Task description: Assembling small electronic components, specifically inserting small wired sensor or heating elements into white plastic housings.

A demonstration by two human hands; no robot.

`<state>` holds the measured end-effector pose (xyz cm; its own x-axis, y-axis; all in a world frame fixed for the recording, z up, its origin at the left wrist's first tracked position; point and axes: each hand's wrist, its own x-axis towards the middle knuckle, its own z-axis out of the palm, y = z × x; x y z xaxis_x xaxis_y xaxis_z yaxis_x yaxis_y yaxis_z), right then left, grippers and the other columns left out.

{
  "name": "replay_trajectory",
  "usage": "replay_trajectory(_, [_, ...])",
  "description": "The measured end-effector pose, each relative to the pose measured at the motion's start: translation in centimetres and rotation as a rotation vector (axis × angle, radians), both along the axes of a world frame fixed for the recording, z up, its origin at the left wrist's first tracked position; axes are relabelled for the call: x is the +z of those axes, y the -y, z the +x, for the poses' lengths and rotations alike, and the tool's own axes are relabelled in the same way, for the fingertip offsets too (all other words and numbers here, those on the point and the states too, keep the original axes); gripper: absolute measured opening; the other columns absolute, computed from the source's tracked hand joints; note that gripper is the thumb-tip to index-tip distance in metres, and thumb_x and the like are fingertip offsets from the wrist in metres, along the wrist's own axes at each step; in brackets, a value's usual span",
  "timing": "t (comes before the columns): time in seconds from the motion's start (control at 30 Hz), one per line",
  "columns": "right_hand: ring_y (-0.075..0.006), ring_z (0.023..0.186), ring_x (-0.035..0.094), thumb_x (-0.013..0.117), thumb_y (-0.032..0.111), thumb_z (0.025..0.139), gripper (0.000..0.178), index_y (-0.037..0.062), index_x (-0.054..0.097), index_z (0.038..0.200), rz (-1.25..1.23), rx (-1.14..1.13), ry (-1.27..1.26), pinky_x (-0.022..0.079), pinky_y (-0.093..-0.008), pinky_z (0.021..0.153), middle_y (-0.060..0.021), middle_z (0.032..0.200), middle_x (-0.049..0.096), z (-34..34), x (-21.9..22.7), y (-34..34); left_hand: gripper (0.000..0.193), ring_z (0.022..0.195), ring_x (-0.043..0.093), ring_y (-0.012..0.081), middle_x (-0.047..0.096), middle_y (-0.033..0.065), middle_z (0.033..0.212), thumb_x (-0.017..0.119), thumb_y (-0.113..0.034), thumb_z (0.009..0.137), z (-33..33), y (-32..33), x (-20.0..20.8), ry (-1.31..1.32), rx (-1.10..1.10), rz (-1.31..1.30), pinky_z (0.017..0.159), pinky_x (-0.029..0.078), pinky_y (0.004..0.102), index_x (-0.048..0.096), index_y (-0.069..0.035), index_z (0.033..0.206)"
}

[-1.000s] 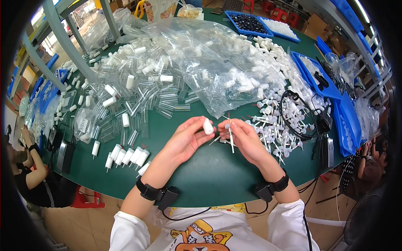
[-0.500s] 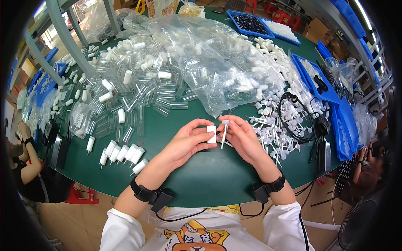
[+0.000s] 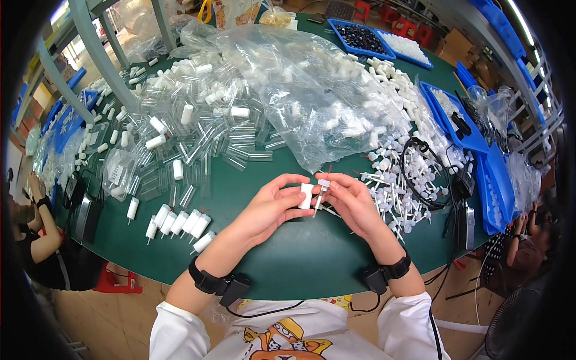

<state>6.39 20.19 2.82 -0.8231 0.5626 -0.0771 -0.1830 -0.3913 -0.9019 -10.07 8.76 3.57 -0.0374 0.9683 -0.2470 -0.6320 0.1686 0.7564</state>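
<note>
Cylinder (image 3: 306, 196) moved nearer stem (image 3: 318, 205), bag (image 3: 309, 129) (clear) beyond

Workshop with blue parts trays (image 3: 497, 167)

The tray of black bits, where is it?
In the head view, the tray is near the top, right of centre, just left of a tray of white bits.

Bright, even light across the green bench (image 3: 294, 264)! Beyond its far right corner a strip lamp (image 3: 519, 17) glows; glare streaks the plastic bag (image 3: 312, 90). Left hand (image 3: 273, 207), right hand (image 3: 351, 204): 2 sharp outlines. Shadows faint, near edge bowed by fisheye, the surrounding rim dark and soft.
</note>
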Motion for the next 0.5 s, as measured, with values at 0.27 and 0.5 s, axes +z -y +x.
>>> replay_trajectory(0.27, [-0.0123,0.089,0.059,0.056,0.005,0.09,0.016,-0.0017,0.059,0.104,0.433,-0.162,0.081,0.047,-0.0258,0.081,-0.0073,0.1,0.062,0.2,0.1,0.5,0.024,0.097,0.061,0.0209,0.059,0.0157,0.113,0.052,-0.011,0.093,-1.2,-0.1,-1.1,0.336,0.013,-0.001,0.078,0.052,0.0285,0.05,-0.001,0.114])
replay_trajectory(0.5, [-0.0162,0.099,0.057,0.059,0.002,0.086,0.014,-0.0004,0.061,0.1,0.731,-0.262,-0.022,0.044,-0.0288,0.086,-0.0083,0.105,0.059,-0.2,-0.1,1.0,0.023,0.096,0.062,0.018,0.061,0.0124,0.107,0.058,-0.014,0.091,-0.1,-0.1,-0.1,0.096,0.002,-0.058,0.076,0.053,0.0257,0.051,-0.003,0.109])
